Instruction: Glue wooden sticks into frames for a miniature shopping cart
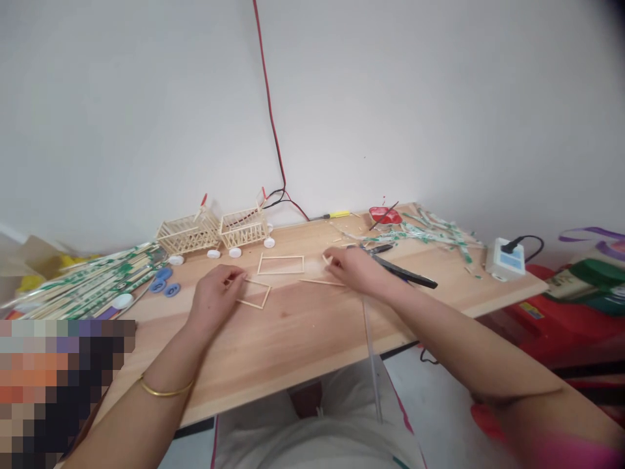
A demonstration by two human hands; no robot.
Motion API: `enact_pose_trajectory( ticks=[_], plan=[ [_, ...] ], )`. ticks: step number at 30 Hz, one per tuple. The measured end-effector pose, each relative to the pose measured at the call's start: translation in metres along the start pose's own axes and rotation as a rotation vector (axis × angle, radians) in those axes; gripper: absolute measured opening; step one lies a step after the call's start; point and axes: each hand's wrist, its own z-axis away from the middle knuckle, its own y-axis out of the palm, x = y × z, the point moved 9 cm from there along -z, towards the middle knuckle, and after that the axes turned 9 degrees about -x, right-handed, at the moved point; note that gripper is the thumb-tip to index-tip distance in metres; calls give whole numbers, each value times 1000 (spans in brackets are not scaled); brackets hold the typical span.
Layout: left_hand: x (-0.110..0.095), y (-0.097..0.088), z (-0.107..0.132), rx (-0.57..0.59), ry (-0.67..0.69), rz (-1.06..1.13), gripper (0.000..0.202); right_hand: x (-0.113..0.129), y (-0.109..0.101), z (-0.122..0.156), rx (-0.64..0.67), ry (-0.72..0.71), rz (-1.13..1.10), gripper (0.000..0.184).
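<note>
My left hand [215, 296] rests on the wooden board [312, 332], its fingertips pinching the corner of a small open frame of thin sticks [257, 295]. My right hand [352, 267] lies further right, fingers curled around a short stick piece [326, 260]. A loose long stick [319, 282] lies just under the right hand. A finished rectangular stick frame [281, 264] lies between and beyond both hands.
Two small stick baskets [215, 231] and white caps stand at the back. Stick packets [92, 280] and blue caps [163, 283] lie left. Black pliers [403, 272], a red dish [385, 215], paper scraps and a power strip [502, 259] are right.
</note>
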Motion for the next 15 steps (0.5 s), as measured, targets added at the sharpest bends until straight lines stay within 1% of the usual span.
enact_pose_trajectory(
  ticks=[1,3,4,6,7,9,11,12,13,15],
  plan=[
    [-5,2,1,12,5,28,29,-7,-15,-7,-69,25,-57,25],
    [-18,7,2,60,14,96,28,-20,-40,-19,-134,58,-135,33],
    [-26,10,3,94,22,130,28,-26,-48,-24,-123,80,-168,35],
    [-46,19,6,191,40,189,25,-32,-58,-29,-76,115,-252,28],
    [-55,23,8,230,28,222,24,-31,-59,-29,-36,116,-310,23],
    [-72,36,14,335,-45,332,23,-18,-54,-24,49,86,-442,15],
    [-87,50,22,428,-198,569,26,2,-43,-15,129,36,-572,12],
    [-94,56,26,455,-272,705,29,12,-36,-10,159,15,-631,12],
    [-100,62,29,478,-322,820,30,21,-28,-5,186,2,-685,13],
    [-110,71,34,521,-346,912,26,35,-16,2,205,-11,-756,13]
  ],
)
